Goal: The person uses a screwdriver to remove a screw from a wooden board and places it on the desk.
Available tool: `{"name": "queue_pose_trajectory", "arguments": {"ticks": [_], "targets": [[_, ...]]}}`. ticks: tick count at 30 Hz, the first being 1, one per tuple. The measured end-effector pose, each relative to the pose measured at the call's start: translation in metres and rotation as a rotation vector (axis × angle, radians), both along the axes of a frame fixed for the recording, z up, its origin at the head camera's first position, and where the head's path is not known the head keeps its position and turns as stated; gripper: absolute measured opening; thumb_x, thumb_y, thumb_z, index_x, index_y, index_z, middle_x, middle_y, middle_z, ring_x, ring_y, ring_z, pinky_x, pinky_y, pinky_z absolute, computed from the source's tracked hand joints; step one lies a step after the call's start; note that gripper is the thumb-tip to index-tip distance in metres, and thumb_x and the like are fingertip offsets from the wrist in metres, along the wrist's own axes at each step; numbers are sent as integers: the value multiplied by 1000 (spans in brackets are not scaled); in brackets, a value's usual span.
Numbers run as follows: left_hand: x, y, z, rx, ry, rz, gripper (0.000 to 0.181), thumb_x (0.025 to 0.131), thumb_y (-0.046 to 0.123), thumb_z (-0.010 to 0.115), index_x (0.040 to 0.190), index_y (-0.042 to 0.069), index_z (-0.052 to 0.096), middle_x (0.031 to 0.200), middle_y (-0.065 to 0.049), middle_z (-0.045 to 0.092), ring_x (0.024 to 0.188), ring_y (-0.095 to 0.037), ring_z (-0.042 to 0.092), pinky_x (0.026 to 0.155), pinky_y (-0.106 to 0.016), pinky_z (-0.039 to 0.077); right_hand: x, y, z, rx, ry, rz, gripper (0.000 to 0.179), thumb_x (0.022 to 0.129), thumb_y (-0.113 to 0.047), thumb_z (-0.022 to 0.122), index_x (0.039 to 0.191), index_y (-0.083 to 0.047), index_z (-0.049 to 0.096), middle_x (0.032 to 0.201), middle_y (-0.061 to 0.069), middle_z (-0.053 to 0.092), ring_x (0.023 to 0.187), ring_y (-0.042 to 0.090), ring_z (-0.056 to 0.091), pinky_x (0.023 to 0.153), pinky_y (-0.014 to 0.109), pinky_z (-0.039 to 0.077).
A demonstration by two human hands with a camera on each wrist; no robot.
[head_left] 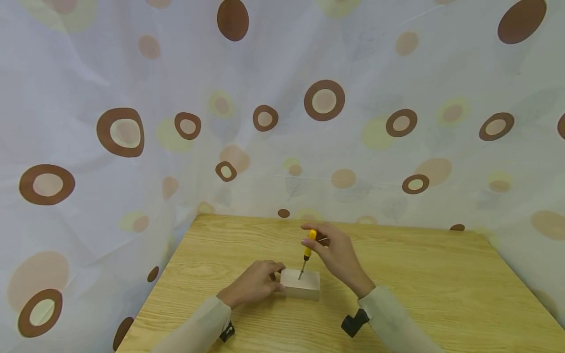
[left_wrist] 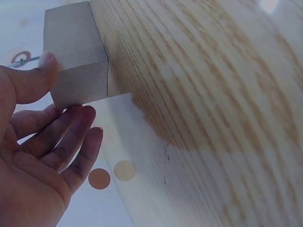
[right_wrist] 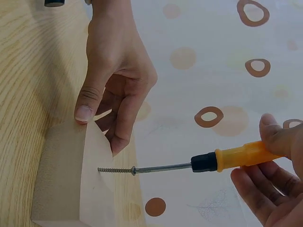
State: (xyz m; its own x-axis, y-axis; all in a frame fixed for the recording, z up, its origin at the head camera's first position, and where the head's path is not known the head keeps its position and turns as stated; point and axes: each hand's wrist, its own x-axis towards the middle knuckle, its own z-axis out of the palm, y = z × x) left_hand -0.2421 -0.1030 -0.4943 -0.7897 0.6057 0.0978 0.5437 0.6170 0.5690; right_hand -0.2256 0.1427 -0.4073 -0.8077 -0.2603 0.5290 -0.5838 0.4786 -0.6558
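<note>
A pale wooden block (head_left: 301, 292) lies on the table. My left hand (head_left: 255, 283) grips its left end, the thumb (left_wrist: 35, 82) on the near side and the fingers at the end and far side. A long threaded screw (right_wrist: 116, 170) stands in the block's top face, most of its thread exposed. My right hand (head_left: 339, 255) holds the yellow handle of a screwdriver (right_wrist: 241, 156) between thumb and fingers. The screwdriver has a black collar, and its shaft tip meets the screw head. Driver and screw lean slightly, nearly in line with each other.
The wood-grain table (head_left: 423, 284) spreads around the block. A white curtain (head_left: 282, 98) with brown and beige circles hangs behind the table and at its sides. Black wrist-worn devices, such as the one at the right sleeve (head_left: 354, 323), sit low over the tabletop.
</note>
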Motion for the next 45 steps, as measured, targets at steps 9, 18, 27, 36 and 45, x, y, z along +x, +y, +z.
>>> {"name": "queue_pose_trajectory", "arguments": {"ticks": [9, 18, 27, 36, 45], "targets": [[-1, 1, 1, 5, -8, 5, 45, 93, 25, 79, 131, 5, 68, 124, -4, 71, 93, -6, 65, 80, -23, 55, 2, 4, 4, -72, -3, 19, 49, 93, -17, 77, 139, -16, 60, 103, -3, 76, 86, 13, 71, 79, 32, 59], [0, 1, 2, 8, -14, 9, 47, 93, 26, 79, 133, 4, 66, 125, -4, 70, 94, -7, 66, 80, -24, 55, 5, 10, 14, -158, -14, -17, 32, 93, -13, 77, 121, -6, 62, 104, 6, 73, 91, 20, 71, 81, 26, 57], [2, 0, 3, 21, -17, 3, 48, 94, 26, 78, 134, 3, 66, 126, -7, 70, 94, -8, 66, 81, -23, 55, 1, 27, 8, -111, 18, -43, 27, 96, -22, 76, 122, -17, 71, 100, -3, 72, 86, 12, 69, 76, 26, 57], [4, 1, 3, 25, -18, 9, 48, 93, 24, 79, 134, 2, 66, 127, -6, 70, 95, -9, 66, 81, -23, 55, 5, 39, 8, -64, 16, -59, 30, 97, -23, 74, 126, -17, 73, 102, -3, 72, 88, 13, 69, 77, 32, 59], [4, 0, 3, 35, -21, 5, 48, 93, 25, 79, 133, 3, 67, 127, -6, 69, 94, -7, 66, 80, -23, 55, 8, 51, 6, -13, 31, -93, 30, 98, -23, 74, 127, -17, 74, 100, -4, 71, 87, 14, 68, 74, 29, 58]]}}
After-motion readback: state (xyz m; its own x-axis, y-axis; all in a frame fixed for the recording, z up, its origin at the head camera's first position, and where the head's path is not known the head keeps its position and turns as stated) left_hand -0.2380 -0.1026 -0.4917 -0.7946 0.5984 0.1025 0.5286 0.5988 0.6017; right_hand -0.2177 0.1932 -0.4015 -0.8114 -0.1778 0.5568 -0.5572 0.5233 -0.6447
